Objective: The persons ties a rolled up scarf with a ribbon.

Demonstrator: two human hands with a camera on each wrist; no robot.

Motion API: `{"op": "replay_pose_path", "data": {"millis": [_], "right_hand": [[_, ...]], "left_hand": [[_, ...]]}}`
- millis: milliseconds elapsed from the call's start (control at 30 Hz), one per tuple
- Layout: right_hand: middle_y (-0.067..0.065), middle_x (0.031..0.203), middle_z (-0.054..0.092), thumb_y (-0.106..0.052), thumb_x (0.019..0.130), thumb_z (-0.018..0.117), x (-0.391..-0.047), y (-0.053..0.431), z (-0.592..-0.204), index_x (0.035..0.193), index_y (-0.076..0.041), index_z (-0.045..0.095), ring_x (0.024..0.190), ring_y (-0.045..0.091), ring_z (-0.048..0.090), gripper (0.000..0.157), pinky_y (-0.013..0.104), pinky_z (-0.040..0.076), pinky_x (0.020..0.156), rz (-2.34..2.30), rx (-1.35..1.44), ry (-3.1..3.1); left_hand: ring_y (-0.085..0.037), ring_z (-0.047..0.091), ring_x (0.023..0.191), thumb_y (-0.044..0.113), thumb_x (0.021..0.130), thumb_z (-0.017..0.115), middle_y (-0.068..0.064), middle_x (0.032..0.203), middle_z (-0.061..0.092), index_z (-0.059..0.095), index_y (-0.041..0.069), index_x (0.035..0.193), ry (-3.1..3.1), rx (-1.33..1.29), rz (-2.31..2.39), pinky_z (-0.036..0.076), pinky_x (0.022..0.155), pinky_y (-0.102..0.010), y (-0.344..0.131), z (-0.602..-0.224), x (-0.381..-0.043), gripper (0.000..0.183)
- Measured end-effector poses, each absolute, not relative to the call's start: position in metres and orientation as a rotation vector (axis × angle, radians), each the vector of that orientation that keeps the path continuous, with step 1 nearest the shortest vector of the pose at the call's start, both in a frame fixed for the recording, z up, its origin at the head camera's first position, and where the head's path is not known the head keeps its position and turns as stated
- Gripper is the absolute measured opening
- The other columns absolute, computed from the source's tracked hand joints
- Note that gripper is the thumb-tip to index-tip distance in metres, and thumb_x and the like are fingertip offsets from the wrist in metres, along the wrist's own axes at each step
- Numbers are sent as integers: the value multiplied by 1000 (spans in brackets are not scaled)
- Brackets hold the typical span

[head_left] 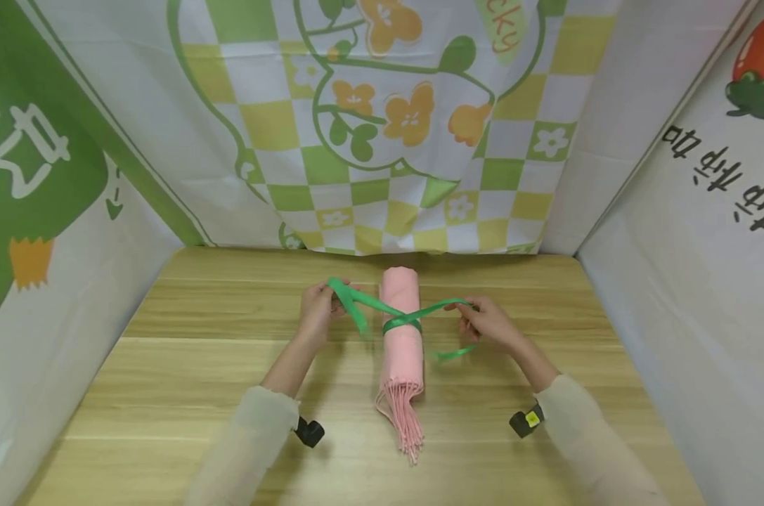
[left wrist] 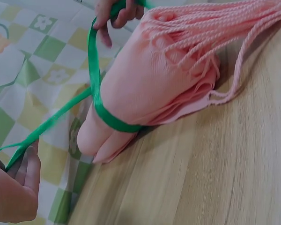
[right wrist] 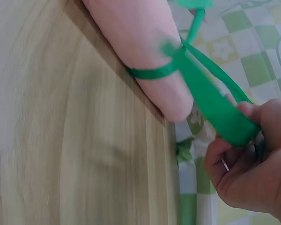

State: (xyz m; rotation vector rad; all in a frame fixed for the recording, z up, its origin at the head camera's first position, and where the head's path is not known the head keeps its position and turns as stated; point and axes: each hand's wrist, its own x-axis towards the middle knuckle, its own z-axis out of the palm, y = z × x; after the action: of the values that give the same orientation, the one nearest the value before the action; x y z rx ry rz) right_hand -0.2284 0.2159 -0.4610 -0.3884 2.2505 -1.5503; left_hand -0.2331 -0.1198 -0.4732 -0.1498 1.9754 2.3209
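Note:
A rolled pink scarf with twisted fringe lies lengthwise on the table, its fringe toward the near edge. Around its middle runs a green ribbon, whose two ends cross on top of the roll. To the left of the scarf, my left hand pinches one ribbon end, and a tail hangs down from it. My right hand pinches the other end on the right side, with a loose tail below it. Both ribbon lengths look drawn out from the crossing. In the right wrist view the right hand has the ribbon between thumb and fingers.
The wooden table has a patterned cloth hanging behind its far edge. Printed white panels stand at left and right. A small black wrist camera sits at the left cuff, another at the right.

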Motion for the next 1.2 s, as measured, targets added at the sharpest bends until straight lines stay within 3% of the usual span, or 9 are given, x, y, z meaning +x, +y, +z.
{"op": "replay_pose_path", "data": {"millis": [200,300,400,567,633,800,1000,1200], "right_hand": [[1,63,59,-11,108,40,-229,237,-459,114,15,53,41,3,42,29,20,38,42,-1621,-357,2330],[3,67,61,-16,108,41,-228,246,-461,120,12,58,44,6,45,35,22,40,45,-1576,-340,2350],[7,75,65,-21,110,37,-224,253,-463,128,8,58,52,13,53,41,24,42,49,-1490,-360,2349],[13,81,65,-24,111,27,-219,259,-464,113,13,59,70,24,60,49,28,45,59,-1434,-421,2342],[13,81,64,-24,111,25,-218,261,-465,112,14,52,71,23,61,47,29,45,61,-1449,-434,2320],[20,90,65,-18,111,27,-217,268,-468,118,4,32,68,19,61,24,28,47,59,-1474,-469,2289],[19,85,64,-12,108,41,-219,280,-472,105,12,53,66,20,60,27,28,45,55,-1416,-567,2322],[9,78,66,-17,109,37,-221,291,-474,106,19,62,63,12,55,43,29,45,54,-1372,-621,2244]], "left_hand": [[-9,74,80,14,107,39,3,91,77,64,-1,114,1931,-214,2375,58,92,-37,-139,-478,-232,30],[-10,75,81,14,108,36,2,86,76,60,-8,119,1883,-261,2405,58,89,-33,-147,-480,-230,35],[-11,76,81,19,109,35,1,83,75,53,-13,127,1823,-296,2418,59,83,-26,-154,-482,-228,41],[-10,76,81,21,110,34,0,81,76,48,-16,129,1778,-324,2404,58,79,-20,-161,-484,-222,44],[-10,75,81,22,110,33,0,81,76,48,-15,127,1781,-329,2387,58,78,-19,-163,-485,-220,42],[-10,75,82,21,110,34,-2,84,76,47,-14,130,1769,-338,2366,59,80,-20,-166,-489,-217,43],[-10,75,81,21,110,32,-2,83,76,49,-13,128,1751,-357,2353,59,77,-19,-170,-494,-216,42],[-11,76,82,20,110,32,-3,83,76,53,-11,121,1744,-347,2343,59,77,-19,-171,-495,-215,39]]}}
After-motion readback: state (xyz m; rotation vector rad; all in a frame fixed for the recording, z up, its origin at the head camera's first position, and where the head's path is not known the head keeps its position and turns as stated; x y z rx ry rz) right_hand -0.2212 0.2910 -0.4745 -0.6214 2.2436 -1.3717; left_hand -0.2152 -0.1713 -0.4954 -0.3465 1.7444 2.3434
